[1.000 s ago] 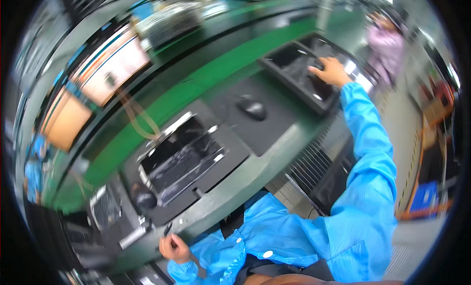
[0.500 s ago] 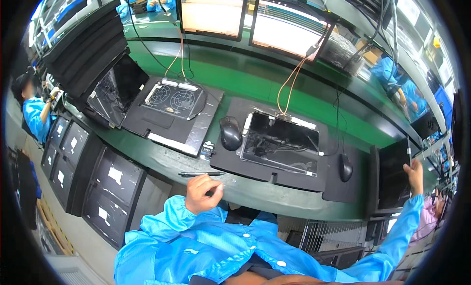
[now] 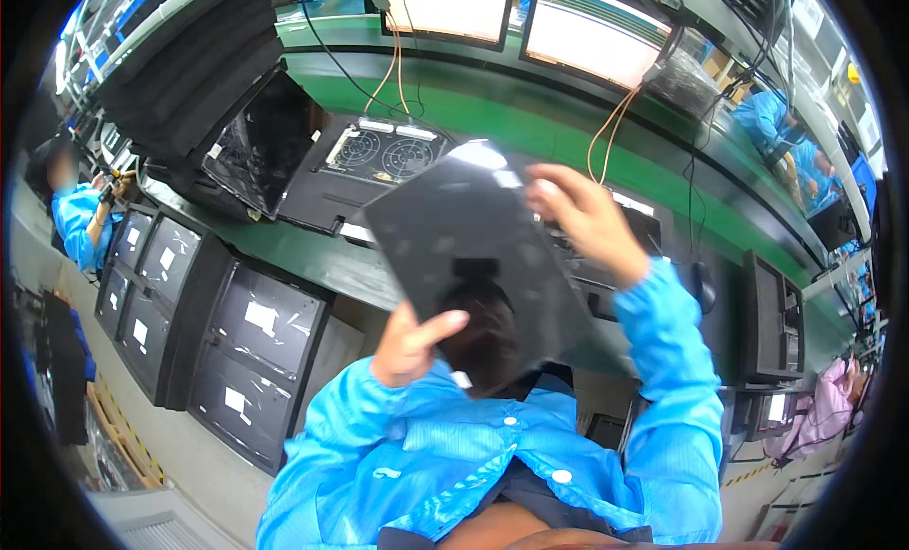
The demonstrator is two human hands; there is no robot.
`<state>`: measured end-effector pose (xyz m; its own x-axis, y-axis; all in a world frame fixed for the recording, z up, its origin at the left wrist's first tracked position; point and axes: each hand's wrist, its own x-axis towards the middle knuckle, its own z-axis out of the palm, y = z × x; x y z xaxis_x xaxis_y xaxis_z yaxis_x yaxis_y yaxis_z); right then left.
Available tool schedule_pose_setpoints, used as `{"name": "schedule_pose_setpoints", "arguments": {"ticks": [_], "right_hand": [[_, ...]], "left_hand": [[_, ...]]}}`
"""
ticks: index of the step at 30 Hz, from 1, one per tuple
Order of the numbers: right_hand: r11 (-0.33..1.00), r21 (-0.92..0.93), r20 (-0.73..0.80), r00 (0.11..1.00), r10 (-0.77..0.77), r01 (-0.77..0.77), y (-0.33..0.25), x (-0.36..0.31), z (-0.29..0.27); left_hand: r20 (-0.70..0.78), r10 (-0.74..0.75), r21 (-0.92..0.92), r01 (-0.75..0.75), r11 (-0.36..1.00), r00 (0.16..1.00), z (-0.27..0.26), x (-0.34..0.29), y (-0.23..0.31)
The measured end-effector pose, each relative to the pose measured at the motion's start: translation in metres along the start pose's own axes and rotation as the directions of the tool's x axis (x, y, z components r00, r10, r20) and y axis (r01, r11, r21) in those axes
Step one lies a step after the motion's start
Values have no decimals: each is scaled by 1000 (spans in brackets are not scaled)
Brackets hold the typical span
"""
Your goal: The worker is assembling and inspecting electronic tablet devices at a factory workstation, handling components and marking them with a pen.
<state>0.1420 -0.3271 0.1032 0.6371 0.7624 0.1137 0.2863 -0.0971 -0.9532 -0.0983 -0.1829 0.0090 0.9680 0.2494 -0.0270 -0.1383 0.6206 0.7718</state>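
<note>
Black, one panel [image 3: 473, 252] is being pinched at opposite edges by left grip [image 3: 407, 347] and right grip [image 3: 589, 219], over the desk [image 3: 308, 258].

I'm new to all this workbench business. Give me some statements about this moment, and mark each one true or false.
1. The left hand and right hand both hold the dark panel. True.
2. The panel lies flat on the bench. False: it is held up, tilted, at the front of the green bench.
3. A plate with two round ring patterns sits on the bench. True.
4. Both large screens behind are dark. False: the left screen and right screen are lit.
5. The wearer's sleeves are blue. True.
</note>
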Motion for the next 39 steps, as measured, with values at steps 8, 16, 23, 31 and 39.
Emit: {"name": "schedule_pose_setpoints", "arguments": {"ticks": [8, 16, 23, 31, 39], "right_hand": [[443, -682, 473, 813, -340, 582, 84, 132, 86], [787, -242, 302, 815, -495, 568, 9, 26, 128], [716, -327, 245, 787, -566, 617, 15, 12, 137], [721, -315, 247, 787, -566, 617, 22, 15, 134], [764, -324, 250, 829, -500, 558, 14, 13, 129]], "left_hand": [[-452, 210, -246, -348, 905, 867, -85, -66, 34], [-504, 254, -414, -490, 768, 825, -103, -42, 39], [-492, 196, -424, -430, 797, 849, -95, -32, 35], [-504, 202, -361, -417, 834, 840, -93, -28, 29], [-500, 220, -339, -423, 840, 838, -91, -24, 33]]}}
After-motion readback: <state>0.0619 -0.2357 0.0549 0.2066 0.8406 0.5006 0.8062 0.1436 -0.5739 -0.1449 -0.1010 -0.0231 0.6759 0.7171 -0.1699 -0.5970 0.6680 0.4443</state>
